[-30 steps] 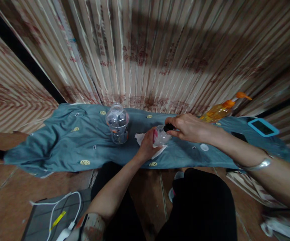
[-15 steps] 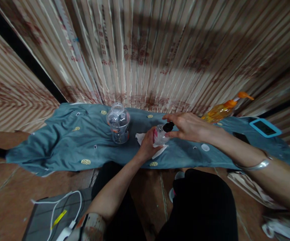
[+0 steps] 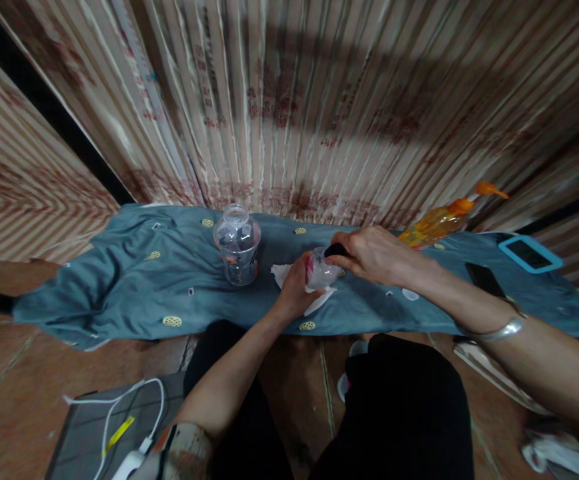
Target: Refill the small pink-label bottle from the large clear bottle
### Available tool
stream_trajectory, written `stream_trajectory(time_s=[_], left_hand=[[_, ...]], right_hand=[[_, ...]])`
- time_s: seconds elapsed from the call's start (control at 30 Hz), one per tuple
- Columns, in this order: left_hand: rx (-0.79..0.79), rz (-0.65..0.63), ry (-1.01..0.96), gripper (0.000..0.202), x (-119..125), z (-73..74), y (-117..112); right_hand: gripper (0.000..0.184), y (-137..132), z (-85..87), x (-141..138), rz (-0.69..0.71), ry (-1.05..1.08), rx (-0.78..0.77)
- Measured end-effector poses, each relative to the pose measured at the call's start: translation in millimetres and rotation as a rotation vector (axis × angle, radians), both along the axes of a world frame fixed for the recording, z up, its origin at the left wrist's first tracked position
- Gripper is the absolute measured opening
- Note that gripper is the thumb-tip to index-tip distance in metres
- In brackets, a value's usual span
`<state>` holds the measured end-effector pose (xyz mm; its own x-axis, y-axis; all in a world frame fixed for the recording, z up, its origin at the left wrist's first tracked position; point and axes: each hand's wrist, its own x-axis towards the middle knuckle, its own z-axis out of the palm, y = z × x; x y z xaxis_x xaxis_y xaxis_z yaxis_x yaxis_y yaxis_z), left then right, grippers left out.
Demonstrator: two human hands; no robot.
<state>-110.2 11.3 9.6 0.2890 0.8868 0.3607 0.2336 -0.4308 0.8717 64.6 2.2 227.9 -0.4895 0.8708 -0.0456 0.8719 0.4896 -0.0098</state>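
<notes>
My left hand (image 3: 297, 290) is wrapped round a small clear plastic bottle (image 3: 323, 270) with a pink mark on its side. The bottle is held over a crumpled white tissue (image 3: 315, 303) on the cloth. My right hand (image 3: 364, 253) is closed, thumb and fingers pinching a black cap (image 3: 337, 251) at the bottle's top end. Whether the cap is on the neck or just off it, I cannot tell. Left of my hands a larger clear plastic bottle (image 3: 239, 250) without a cap stands upright.
A blue-green patterned cloth (image 3: 129, 280) covers the narrow table. On the right lie an orange pump bottle (image 3: 434, 223), a dark phone-like slab (image 3: 484, 279) and a blue-framed device (image 3: 530, 255). A pleated curtain (image 3: 289, 100) hangs behind. A white cable (image 3: 112, 403) lies at lower left.
My right hand has turned and its fingers have closed further over the black cap, which is now more covered. My left hand and the small bottle stay nearly in place.
</notes>
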Motion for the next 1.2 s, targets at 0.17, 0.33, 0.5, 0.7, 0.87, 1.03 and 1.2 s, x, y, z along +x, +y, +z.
stream_trajectory(time_s=[0.17,0.33,0.5,0.7,0.87,1.03,1.2], left_hand=[[-0.035,0.033,-0.036,0.103,-3,3.1,-1],[-0.11,0.089,-0.098,0.107,-8,1.3,0],[-0.141,0.119,-0.132,0.109,-16,0.8,0],[-0.149,0.197,-0.13,0.105,-26,12.5,1],[-0.135,0.215,-0.152,0.099,-26,21.4,2],[-0.147,0.188,-0.112,0.1,-19,17.8,1],[-0.136,0.152,-0.076,0.102,-10,7.7,1]], right_hand=[[0.058,10,-28.9,18,-0.039,0.346,0.003],[0.057,10,-117.6,32,-0.179,0.659,-0.014],[0.05,-21,-223.7,9,-0.2,0.659,-0.073],[0.05,-27,-267.1,-16,-0.298,0.683,-0.022],[0.034,-30,-263.7,2,-0.401,0.816,0.017],[0.038,-43,-241.8,38,-0.597,1.049,0.101],[0.054,-53,-190.3,29,-0.64,1.282,0.254]])
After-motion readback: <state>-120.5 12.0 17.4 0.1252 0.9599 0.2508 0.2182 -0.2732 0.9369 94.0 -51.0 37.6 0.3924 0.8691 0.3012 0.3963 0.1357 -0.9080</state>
